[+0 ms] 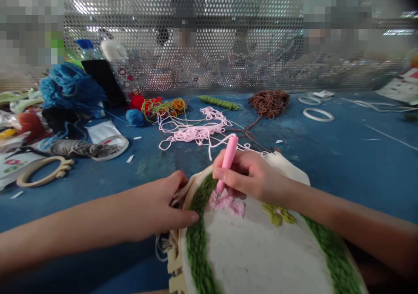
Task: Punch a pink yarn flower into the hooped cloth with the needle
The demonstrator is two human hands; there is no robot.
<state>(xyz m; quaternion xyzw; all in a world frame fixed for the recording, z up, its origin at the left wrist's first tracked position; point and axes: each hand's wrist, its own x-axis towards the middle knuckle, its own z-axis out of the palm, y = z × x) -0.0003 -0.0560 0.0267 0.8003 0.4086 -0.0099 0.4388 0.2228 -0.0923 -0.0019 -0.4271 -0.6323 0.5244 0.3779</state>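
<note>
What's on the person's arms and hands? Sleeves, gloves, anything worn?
Nothing visible. The left hand and right hand are bare, with no gloves or rings. The left forearm and right forearm show no sleeves, watch or cables.

Right hand (248, 176): open lane forward over the blue tabletop (369, 163) to the white hoop rings (318, 114), with only the loose pink yarn (192, 131) from the pink punch needle (228, 155) and brown yarn strands (251, 133) crossing near it. Left hand (156, 209), at the wooden embroidery hoop (174, 259), has tabletop leftward to the spare wooden hoop frame (42, 172); beyond, the blue yarn heap (70, 89) and other clutter obstruct, their gaps hard to judge. Perforated metal screen (228, 68) blocks all reach at the far edge.
</note>
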